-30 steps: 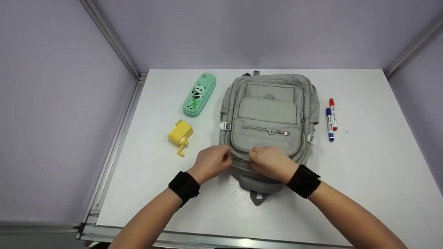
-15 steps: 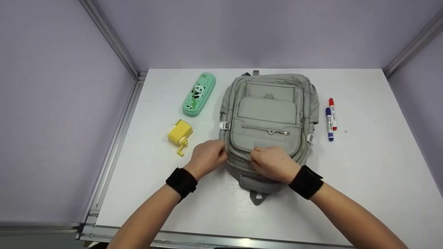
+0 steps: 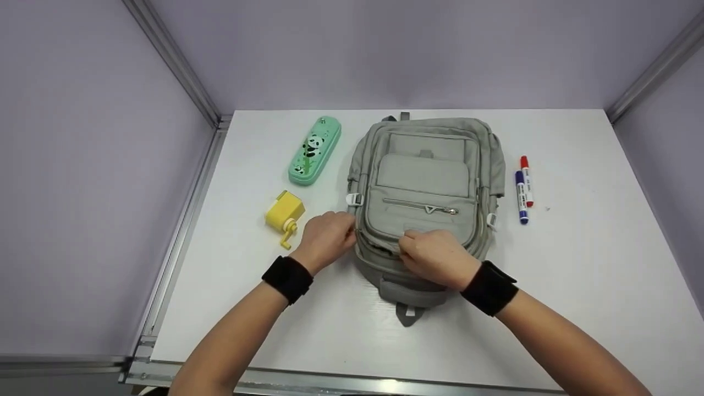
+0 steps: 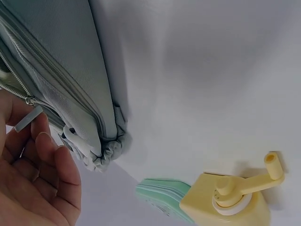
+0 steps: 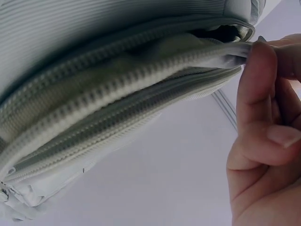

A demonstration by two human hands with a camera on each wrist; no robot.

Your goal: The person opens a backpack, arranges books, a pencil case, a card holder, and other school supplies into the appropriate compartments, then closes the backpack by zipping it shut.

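A grey-green backpack [image 3: 423, 176] lies on the white table with its front pocket facing up and its handle end toward me. At its left side, my left hand [image 3: 328, 237] pinches a zipper pull [image 4: 29, 118] between thumb and finger. Behind the slider the zipper teeth stand parted. My right hand [image 3: 438, 257] grips the fabric edge of the compartment near the bag's handle end. In the right wrist view, a gap shows between the two rows of zipper teeth [image 5: 136, 77], and its inside is mostly dark.
Left of the bag lie a green panda pencil case [image 3: 314, 149] and a yellow crank pencil sharpener [image 3: 285, 212]. A red marker [image 3: 527, 181] and a blue marker [image 3: 521, 198] lie to the right. Pale walls with metal frames enclose the table [image 3: 594, 275].
My left hand has moved up along the bag's left side with the zipper pull, and the gap at that corner has widened. The right hand has stayed nearly in place.
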